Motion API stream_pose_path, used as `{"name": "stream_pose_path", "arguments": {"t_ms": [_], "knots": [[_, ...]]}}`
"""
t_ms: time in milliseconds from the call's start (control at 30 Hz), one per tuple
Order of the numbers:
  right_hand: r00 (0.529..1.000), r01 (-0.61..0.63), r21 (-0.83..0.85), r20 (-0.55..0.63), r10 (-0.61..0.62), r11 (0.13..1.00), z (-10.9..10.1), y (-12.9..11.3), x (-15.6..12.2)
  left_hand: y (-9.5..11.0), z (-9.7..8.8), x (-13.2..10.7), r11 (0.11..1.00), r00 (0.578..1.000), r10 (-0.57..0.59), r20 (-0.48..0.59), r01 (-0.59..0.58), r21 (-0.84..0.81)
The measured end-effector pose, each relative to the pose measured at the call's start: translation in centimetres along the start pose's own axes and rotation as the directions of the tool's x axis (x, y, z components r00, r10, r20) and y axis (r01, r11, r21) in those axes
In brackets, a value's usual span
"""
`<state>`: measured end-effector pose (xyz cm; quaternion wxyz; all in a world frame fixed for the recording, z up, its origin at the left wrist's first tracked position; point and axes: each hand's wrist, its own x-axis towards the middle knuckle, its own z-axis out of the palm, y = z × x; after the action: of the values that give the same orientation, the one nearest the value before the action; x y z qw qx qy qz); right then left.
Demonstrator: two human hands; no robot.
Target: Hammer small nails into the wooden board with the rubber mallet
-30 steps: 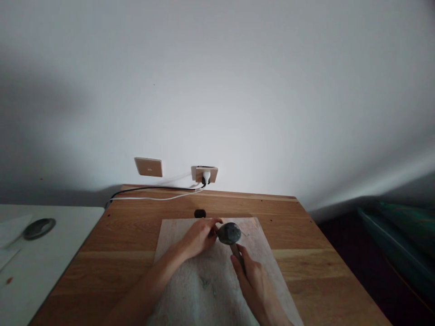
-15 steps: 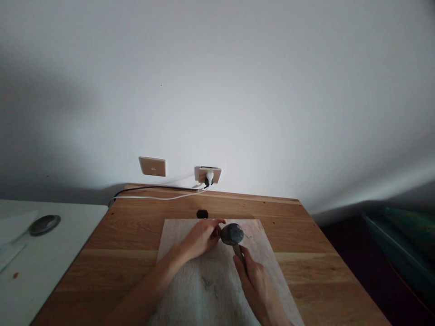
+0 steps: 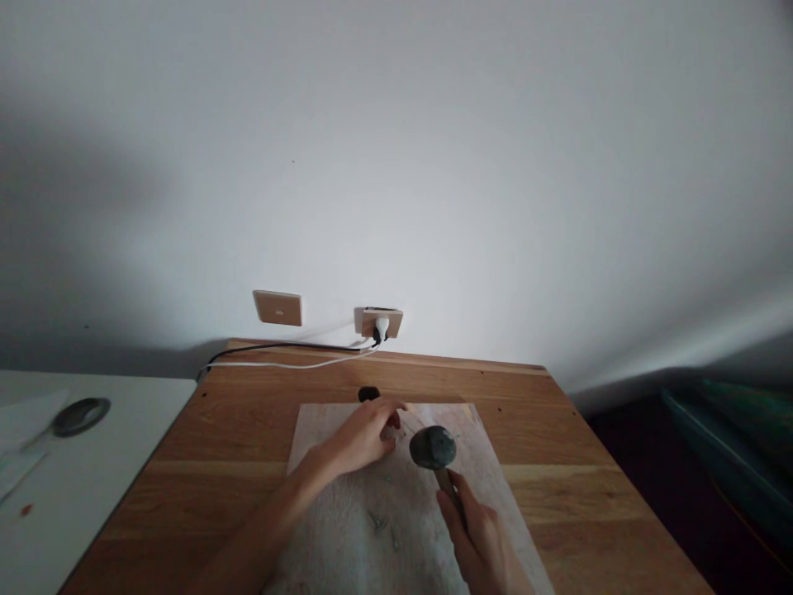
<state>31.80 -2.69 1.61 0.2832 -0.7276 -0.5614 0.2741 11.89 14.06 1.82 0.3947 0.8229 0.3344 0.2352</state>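
Note:
My right hand (image 3: 480,537) is closed round the handle of a mallet whose dark round head (image 3: 432,447) hovers over a pale sheet (image 3: 372,529) on the wooden table (image 3: 216,438). My left hand (image 3: 363,434) rests on the far part of the sheet, just left of the mallet head. Its fingertips are pinched on something small that I cannot make out. A few small dark marks lie on the sheet nearer to me.
A small dark object (image 3: 368,394) sits on the table just beyond the sheet. Black and white cables (image 3: 278,357) run to a wall socket (image 3: 379,321). A white table (image 3: 74,479) with a dark round dish (image 3: 80,415) stands at left. Dark floor lies to the right.
The mallet head has drawn back toward me and to the right, away from my left fingertips. My left hand stays in place on the sheet.

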Motion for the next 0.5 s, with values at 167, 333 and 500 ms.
{"name": "stream_pose_path", "arguments": {"t_ms": [167,333,500], "knots": [[0.999,-0.053,-0.045,-0.014,0.053,0.998,1.4,3.3,-1.5,2.1,-2.9,-1.1,0.969,0.946,-0.035,0.322,-0.047,0.242],[0.992,-0.127,-0.136,-0.022,0.125,0.982,2.6,4.4,-1.7,4.2,-1.9,-1.6,0.901,0.898,-0.076,0.433,-0.124,0.415],[0.997,-0.073,-0.1,-0.036,0.07,0.992,3.2,4.5,-1.7,4.5,-1.2,-1.5,0.883,0.912,-0.05,0.407,-0.15,0.444]]}}
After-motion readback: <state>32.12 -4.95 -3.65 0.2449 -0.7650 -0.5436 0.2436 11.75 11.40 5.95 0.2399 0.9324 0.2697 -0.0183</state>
